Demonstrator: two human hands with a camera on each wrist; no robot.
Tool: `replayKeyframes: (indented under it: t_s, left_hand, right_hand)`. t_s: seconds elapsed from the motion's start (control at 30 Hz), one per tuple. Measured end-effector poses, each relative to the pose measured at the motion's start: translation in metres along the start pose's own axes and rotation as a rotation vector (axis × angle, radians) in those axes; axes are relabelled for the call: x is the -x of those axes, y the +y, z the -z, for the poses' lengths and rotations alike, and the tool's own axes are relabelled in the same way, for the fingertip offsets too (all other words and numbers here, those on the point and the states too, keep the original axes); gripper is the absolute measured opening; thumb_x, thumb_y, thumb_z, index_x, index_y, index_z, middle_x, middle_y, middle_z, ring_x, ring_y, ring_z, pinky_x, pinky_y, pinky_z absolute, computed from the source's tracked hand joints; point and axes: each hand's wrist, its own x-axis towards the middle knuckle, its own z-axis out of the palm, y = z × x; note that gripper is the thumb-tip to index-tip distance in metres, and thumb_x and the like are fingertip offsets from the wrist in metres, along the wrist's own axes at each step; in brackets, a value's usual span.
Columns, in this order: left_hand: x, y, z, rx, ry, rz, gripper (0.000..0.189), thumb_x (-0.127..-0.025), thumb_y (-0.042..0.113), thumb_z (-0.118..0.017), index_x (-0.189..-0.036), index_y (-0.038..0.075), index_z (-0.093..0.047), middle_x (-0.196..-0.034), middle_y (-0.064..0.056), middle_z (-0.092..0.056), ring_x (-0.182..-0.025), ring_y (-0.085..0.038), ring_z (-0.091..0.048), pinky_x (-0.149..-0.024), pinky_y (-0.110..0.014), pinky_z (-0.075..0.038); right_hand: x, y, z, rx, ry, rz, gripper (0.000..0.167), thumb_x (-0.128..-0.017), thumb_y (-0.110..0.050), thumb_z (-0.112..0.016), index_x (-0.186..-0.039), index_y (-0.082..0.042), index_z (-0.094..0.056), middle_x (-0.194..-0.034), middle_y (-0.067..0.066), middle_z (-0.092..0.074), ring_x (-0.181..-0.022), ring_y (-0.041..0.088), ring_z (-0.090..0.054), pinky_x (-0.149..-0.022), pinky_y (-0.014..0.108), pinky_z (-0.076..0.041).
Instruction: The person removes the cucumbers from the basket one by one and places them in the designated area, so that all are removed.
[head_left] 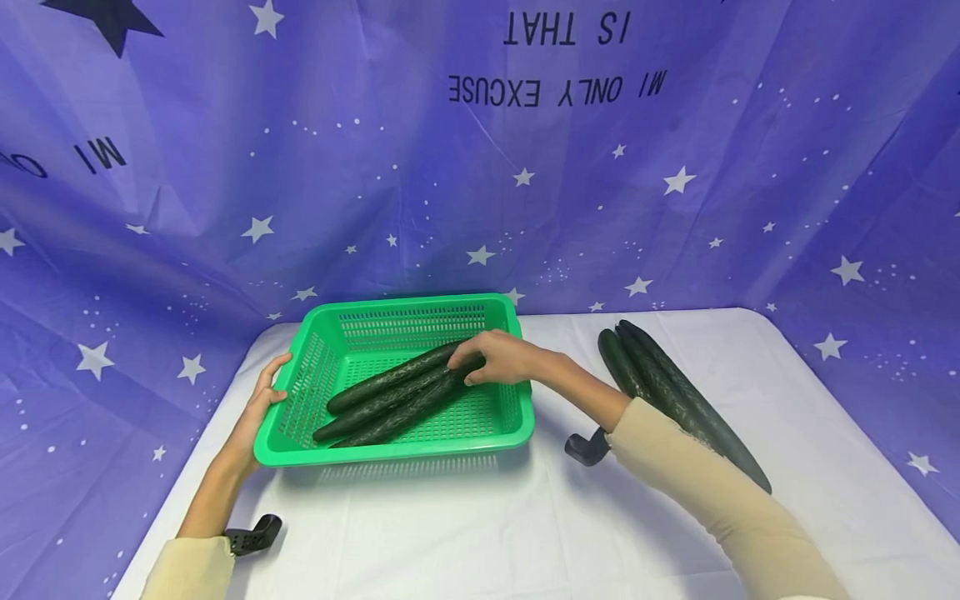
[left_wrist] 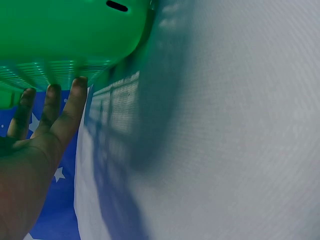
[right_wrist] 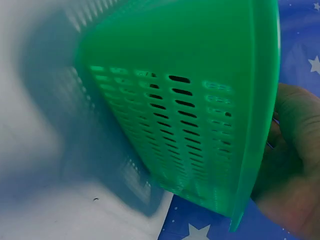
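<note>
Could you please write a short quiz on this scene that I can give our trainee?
1. Multiple choice: where is the left hand?
a) Inside the green basket
b) At the outer side of the basket
c) Against the purple curtain

2. True or false: every cucumber in view lies in the basket.

3. Count: how many cucumbers can be seen in the basket?

Key:
1. b.
2. False; other cucumbers lie on the white cloth, to the right of the basket.
3. Three, with the right hand at their right ends.
</note>
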Motion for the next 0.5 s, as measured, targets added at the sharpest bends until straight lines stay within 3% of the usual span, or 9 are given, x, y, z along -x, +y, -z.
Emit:
replayKeyframes:
  t_s: [0.5]
  left_hand:
    - [0.000, -0.001, 0.000, -0.002, -0.002, -0.013, 0.054, -0.103, 0.013, -0.025, -0.152, 0.036, -0.023, -0.130, -0.004, -0.033, -0.097, -0.013, -0.056, -0.077, -0.028, -0.053]
  right_hand:
    - [-0.034, -0.002, -0.011, 0.078, -0.143, -0.068, 0.037, -0.092, -0.010, -0.072, -0.129, -0.013, -0.067, -0.131, 0.000, -0.062, -0.126, 0.018, -0.053, -0.102, 0.033, -0.042]
